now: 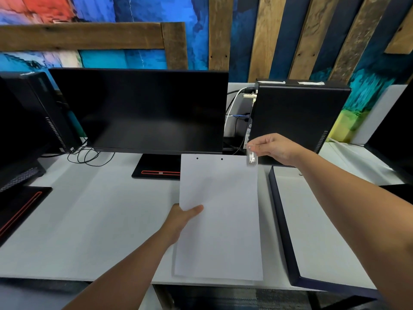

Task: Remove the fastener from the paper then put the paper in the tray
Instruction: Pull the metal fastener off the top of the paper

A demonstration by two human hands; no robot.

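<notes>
- Head view: the left hand (178, 217) reaches in from below and holds the paper (220, 220) by its left edge. The thumb lies on top of the sheet and the other fingers are hidden beneath it.
- The right hand (274, 148) is raised at the paper's far right corner, its fingers pinching a small clear fastener (251, 157). The fastener overlaps that corner, but I cannot tell whether it is clamped on the sheet or just free of it.
- The paper is a blank white sheet held lengthwise away from the person, with two small holes (197, 158) near its far edge. Its near end reaches the front edge of the tabletop.
- Under the paper is a pale grey tabletop (89, 220). Behind it is a wall (134, 57) painted blue and red, with rough wooden planks (263, 36) fixed across it.
- Just right of the paper lies the tray (282, 220), dark-rimmed and white inside. The right forearm crosses above it.
- Beyond the paper and to its left stands a dark monitor (138, 110), whose flat stand (156, 168) is partly hidden by the sheet's far left corner.
- Beyond the paper to the right is a black computer tower (297, 117), with cables (234, 113) at its side.
- Far left of the paper are a second tower (33, 108) and loose black cords (89, 156).
</notes>
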